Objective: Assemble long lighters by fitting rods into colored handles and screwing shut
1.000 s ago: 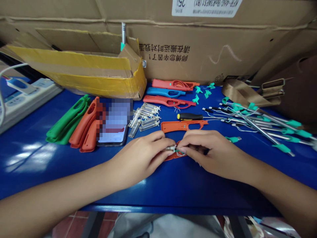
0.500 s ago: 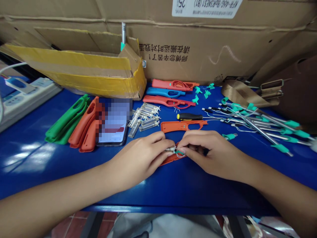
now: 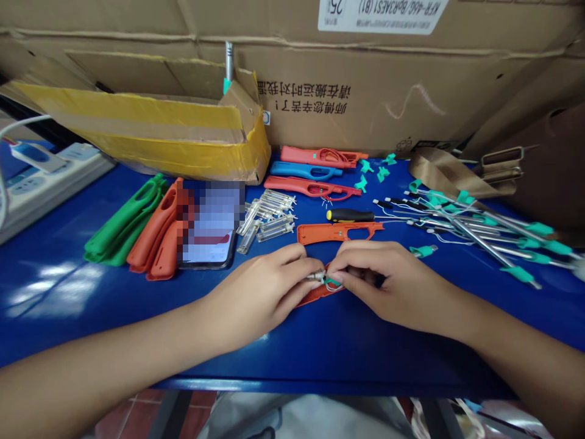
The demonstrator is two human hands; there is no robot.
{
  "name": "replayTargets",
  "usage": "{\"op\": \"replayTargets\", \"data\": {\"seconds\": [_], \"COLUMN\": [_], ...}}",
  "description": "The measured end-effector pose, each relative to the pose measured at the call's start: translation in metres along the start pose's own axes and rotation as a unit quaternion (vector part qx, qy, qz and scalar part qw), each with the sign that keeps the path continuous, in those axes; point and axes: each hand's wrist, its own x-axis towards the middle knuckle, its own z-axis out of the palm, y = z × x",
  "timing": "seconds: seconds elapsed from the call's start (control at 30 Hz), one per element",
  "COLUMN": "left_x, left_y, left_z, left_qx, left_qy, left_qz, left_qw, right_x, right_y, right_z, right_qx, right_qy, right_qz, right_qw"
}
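Note:
My left hand [image 3: 269, 283] is closed, thumb and fingers pinching a small whitish lighter part [image 3: 314, 276]; most of it is hidden by the fingers. Facing it, my right hand [image 3: 393, 283] pinches at the tip of that part, beside a bit of green and a thin white wire [image 3: 334, 288]. What exactly those fingertips grip is too small to tell. Under both hands lies an orange lighter shell half [image 3: 313, 298], partly covered. Just beyond, another orange shell half [image 3: 320, 233] rests on the blue table [image 3: 292, 360].
A screwdriver [image 3: 350, 215] and several clear fuel tanks [image 3: 276, 228] lie beyond my hands. Metal lighter tubes [image 3: 475, 231] with green pieces are piled right. A phone [image 3: 208, 247], orange shells [image 3: 162, 253] and green shells [image 3: 123, 228] lie left, before a taped carton [image 3: 183, 143].
Almost nothing differs. Both hands stay in the same pinch over the orange shell half, with only a very slight shift of the fingertips.

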Motion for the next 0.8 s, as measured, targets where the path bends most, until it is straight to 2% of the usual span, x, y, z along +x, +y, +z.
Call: {"op": "replayTargets", "data": {"seconds": [0.4,0.8], "left_x": [0.0003,0.0007], "left_y": [0.0005,0.0045], "left_z": [0.0026,-0.001], "left_qx": [-0.006,0.017], "left_qy": [0.006,-0.017], "left_qz": [0.003,0.012], "left_qw": [1.0,1.0], "right_x": [0.0009,0.0002], "right_y": [-0.0008,-0.0004], "right_z": [0.0003,0.0021], "right_qx": [0.008,0.014], "right_qy": [-0.006,-0.015], "right_qz": [0.015,0.017], "right_qw": [1.0,1.0]}}
